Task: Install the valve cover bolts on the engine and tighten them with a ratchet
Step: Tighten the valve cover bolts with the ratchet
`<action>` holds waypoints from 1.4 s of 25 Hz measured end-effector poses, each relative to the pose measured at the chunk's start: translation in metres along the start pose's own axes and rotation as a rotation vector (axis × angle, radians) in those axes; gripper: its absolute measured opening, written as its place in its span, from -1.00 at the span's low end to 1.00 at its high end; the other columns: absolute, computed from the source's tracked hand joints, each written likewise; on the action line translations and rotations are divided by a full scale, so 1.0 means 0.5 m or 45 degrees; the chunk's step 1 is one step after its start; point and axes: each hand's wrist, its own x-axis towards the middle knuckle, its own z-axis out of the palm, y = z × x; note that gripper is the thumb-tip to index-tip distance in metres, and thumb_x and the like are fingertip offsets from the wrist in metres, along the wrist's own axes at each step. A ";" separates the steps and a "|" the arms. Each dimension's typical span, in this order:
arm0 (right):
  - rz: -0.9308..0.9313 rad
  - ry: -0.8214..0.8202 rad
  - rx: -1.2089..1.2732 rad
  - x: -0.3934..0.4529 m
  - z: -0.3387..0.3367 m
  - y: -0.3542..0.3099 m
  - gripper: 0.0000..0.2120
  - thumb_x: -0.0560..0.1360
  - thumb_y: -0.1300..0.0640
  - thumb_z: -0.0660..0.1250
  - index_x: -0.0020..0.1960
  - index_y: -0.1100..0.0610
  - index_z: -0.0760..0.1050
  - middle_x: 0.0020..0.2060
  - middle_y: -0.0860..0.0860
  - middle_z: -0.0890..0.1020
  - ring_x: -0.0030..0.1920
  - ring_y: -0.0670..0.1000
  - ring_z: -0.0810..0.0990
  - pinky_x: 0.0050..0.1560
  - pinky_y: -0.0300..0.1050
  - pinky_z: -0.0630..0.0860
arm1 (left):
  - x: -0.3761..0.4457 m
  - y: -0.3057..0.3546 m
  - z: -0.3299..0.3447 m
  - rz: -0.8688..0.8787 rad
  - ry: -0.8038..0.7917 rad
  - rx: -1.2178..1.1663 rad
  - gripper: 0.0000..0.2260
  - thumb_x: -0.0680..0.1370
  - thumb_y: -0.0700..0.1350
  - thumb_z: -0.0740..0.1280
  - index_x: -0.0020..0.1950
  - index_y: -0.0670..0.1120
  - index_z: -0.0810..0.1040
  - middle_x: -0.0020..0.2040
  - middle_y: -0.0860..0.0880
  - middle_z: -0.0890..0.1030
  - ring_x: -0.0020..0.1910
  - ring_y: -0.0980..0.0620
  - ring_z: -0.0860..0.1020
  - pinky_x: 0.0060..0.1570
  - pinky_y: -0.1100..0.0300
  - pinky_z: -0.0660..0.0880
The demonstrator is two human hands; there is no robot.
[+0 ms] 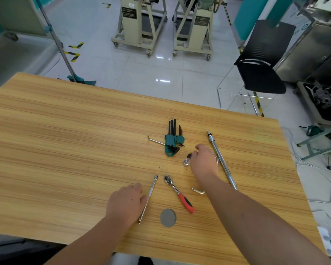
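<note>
A ratchet (178,193) with a red and black handle lies on the wooden table (65,150), between my two hands. My left hand (125,202) rests on the table with its fingers touching a long silver extension bar (148,198). Farther back, my right hand (203,161) pinches a small dark bolt or bit (189,155) just above a silver socket (186,162). Several small silver bolts (216,159) peek out from behind the right hand. No engine is in view.
A teal holder of hex keys (173,142) lies behind the socket, with a loose silver hex key (156,140) beside it. A long silver bar tool (221,159) lies on the right, a bent key (198,191) and a grey disc (168,217) nearer me. A black chair (260,60) stands beyond the table.
</note>
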 end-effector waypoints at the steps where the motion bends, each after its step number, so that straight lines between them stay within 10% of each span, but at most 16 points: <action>1: 0.095 -0.054 -0.024 0.018 -0.008 0.005 -0.65 0.62 0.27 0.12 0.36 0.16 0.45 0.21 0.11 0.56 0.00 0.10 0.59 -0.09 -0.02 0.57 | -0.006 0.009 0.007 0.000 -0.065 0.022 -0.73 0.60 0.26 0.13 0.03 0.09 0.41 -0.18 0.13 0.50 -0.20 0.10 0.49 -0.25 0.18 0.42; 11: 0.170 -0.222 -0.284 0.064 0.003 0.031 -0.81 0.60 0.27 0.17 0.12 0.19 0.54 0.04 0.14 0.63 -0.02 0.12 0.58 -0.09 -0.06 0.53 | -0.025 0.027 0.043 -0.087 -0.283 -0.085 -0.82 0.64 0.01 0.16 0.16 0.03 0.49 -0.20 0.11 0.41 -0.17 0.06 0.47 -0.18 0.19 0.41; 22: 0.078 -0.181 -0.335 0.066 0.014 0.044 -0.79 0.61 0.25 0.18 0.10 0.18 0.58 -0.03 0.14 0.63 -0.07 0.13 0.60 -0.15 -0.07 0.52 | -0.025 0.034 0.016 -0.236 -0.472 -0.156 -0.94 0.43 -0.05 0.22 -0.23 0.08 0.37 -0.22 0.11 0.50 -0.27 0.15 0.46 -0.38 0.22 0.34; 28: -0.005 0.059 0.204 0.028 -0.013 -0.006 -0.76 0.64 0.14 0.21 -0.01 0.19 0.63 -0.32 0.07 0.64 -0.31 0.12 0.61 -0.29 0.00 0.57 | -0.027 0.019 -0.008 -0.313 -0.690 -0.754 -0.95 0.34 -0.10 0.24 -0.30 -0.06 0.43 -0.43 0.00 0.59 -0.49 0.11 0.54 -0.46 0.28 0.39; 35: -0.088 -0.119 0.774 -0.088 0.044 -0.162 -0.88 0.57 0.14 0.32 -0.03 0.00 0.63 -0.27 -0.09 0.67 -0.28 -0.17 0.63 -0.34 -0.27 0.51 | -0.027 -0.053 -0.085 -0.579 -0.273 -1.249 -0.91 0.50 -0.17 0.25 -0.18 -0.13 0.50 -0.45 -0.03 0.50 -0.55 0.06 0.46 -0.52 0.26 0.30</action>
